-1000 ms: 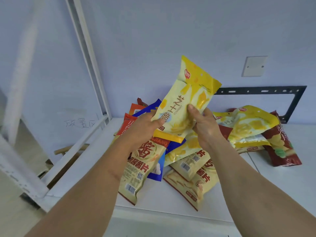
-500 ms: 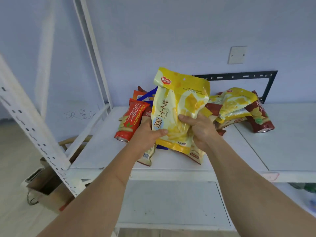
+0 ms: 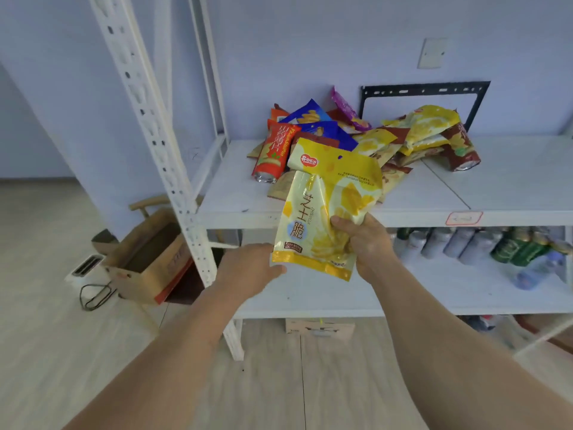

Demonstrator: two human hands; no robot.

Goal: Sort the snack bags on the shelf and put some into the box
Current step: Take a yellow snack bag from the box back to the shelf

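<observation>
Right hand (image 3: 367, 243) outstretched, grip clenched round glossy yellow plastic snack bag (image 3: 325, 212), held upright. Left hand (image 3: 248, 268) extended, grip released, fingertips touching bag's lower-left corner.

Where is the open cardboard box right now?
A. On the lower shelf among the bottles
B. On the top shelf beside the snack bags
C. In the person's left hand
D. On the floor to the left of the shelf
D: the cardboard box stands open on the floor left of the shelf, behind the white upright.
</observation>
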